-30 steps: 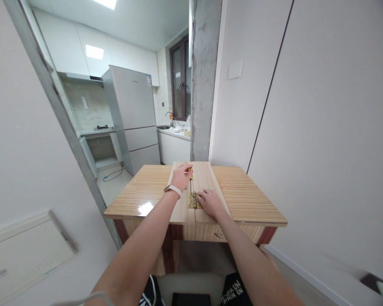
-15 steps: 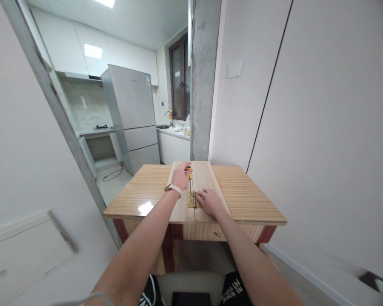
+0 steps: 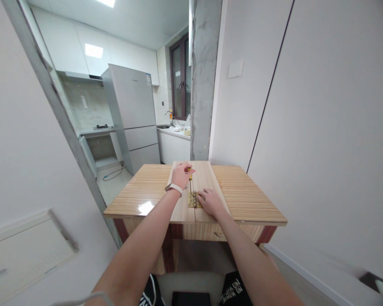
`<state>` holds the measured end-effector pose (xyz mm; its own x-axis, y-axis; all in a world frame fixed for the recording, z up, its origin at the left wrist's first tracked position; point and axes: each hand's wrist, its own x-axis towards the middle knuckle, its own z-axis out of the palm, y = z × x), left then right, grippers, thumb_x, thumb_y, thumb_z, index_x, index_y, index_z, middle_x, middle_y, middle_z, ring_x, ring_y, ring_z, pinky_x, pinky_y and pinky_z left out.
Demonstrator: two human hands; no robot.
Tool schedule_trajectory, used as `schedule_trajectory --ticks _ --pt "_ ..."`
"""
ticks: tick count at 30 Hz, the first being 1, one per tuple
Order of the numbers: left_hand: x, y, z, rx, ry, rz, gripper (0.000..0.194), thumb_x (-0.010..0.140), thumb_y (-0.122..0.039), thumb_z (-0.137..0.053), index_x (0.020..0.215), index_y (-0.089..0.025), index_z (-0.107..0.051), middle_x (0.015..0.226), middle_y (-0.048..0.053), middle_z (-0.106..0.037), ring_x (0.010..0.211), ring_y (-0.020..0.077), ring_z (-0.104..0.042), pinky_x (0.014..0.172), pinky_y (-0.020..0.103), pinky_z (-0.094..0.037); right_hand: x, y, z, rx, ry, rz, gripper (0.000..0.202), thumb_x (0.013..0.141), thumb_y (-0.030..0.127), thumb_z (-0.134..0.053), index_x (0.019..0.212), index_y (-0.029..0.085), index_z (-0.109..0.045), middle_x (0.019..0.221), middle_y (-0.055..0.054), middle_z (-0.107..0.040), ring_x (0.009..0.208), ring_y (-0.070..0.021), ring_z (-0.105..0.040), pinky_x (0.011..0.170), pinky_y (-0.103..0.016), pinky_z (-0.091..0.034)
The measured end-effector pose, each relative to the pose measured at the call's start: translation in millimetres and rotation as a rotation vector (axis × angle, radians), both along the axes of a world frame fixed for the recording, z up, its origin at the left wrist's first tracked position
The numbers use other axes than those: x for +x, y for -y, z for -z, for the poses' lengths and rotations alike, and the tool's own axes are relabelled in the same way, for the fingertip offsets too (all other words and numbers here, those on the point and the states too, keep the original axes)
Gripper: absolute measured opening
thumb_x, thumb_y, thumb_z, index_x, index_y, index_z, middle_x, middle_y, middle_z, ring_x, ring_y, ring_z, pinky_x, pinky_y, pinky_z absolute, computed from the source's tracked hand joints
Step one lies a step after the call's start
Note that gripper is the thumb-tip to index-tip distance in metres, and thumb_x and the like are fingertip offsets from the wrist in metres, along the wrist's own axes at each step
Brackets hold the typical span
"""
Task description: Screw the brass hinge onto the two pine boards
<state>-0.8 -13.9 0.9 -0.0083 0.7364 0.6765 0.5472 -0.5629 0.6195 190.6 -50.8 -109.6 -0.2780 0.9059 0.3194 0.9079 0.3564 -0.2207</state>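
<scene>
Nearest, the right hand (image 3: 212, 202) rests loosely spread, fingertips on the right edge of a brass hinge (image 3: 190, 201), which lies across the seam between two pale boards (image 3: 201, 173) on the surface (image 3: 250, 195). Farther off, the left hand (image 3: 181, 176) pinches a screwdriver (image 3: 190, 175) pointing down toward the hinge; its fingertips have just shifted outward, suggesting a turning stroke, while the hinge stays put.

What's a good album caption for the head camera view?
Left hand holds a yellow-handled screwdriver at a gold-coloured hinge; right hand touches the hinge's right side.
</scene>
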Motion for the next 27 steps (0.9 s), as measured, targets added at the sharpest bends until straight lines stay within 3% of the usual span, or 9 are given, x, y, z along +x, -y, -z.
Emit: schedule_trajectory --ticks 6,14,22,27 --pt "-1.1 -2.3 1.9 0.011 -0.022 -0.034 0.013 0.085 -0.022 -0.076 0.098 -0.021 -0.075 0.097 0.005 -0.07 0.08 0.0153 -0.066 0.082 0.03 -0.055 -0.2 0.8 -0.7 -0.004 -0.007 0.006 0.047 0.104 0.054 -0.036 0.13 0.032 -0.068 0.139 -0.008 -0.059 0.128 -0.0251 -0.048 0.108 -0.039 -0.032" --pt "0.5 -2.4 3.5 -0.031 -0.004 0.066 0.024 0.09 -0.013 -0.066 0.111 -0.021 -0.072 0.106 0.007 -0.074 0.093 0.0181 -0.07 0.088 0.033 -0.057 -0.2 2.4 -1.1 0.006 -0.001 -0.004 0.046 0.104 0.053 -0.035 0.131 0.033 -0.067 0.136 -0.008 -0.061 0.126 -0.0248 -0.049 0.107 -0.038 -0.032" --pt "1.2 -0.3 3.7 0.019 0.037 0.05 0.013 0.087 -0.026 -0.076 0.099 -0.019 -0.075 0.101 0.005 -0.071 0.08 0.0137 -0.068 0.077 0.028 -0.057 -0.6 -0.4 -0.2 -0.005 0.012 0.008 0.048 0.104 0.055 -0.035 0.131 0.032 -0.067 0.137 -0.009 -0.06 0.126 -0.0252 -0.049 0.107 -0.038 -0.032" --pt "0.5 -3.0 4.3 0.019 0.021 -0.001 0.012 0.085 -0.024 -0.077 0.096 -0.02 -0.074 0.099 0.004 -0.068 0.076 0.0126 -0.066 0.078 0.028 -0.055 0.6 -2.2 2.9 -0.018 0.0 0.013 0.049 0.104 0.056 -0.034 0.131 0.032 -0.067 0.138 -0.009 -0.06 0.127 -0.0255 -0.049 0.108 -0.039 -0.031"
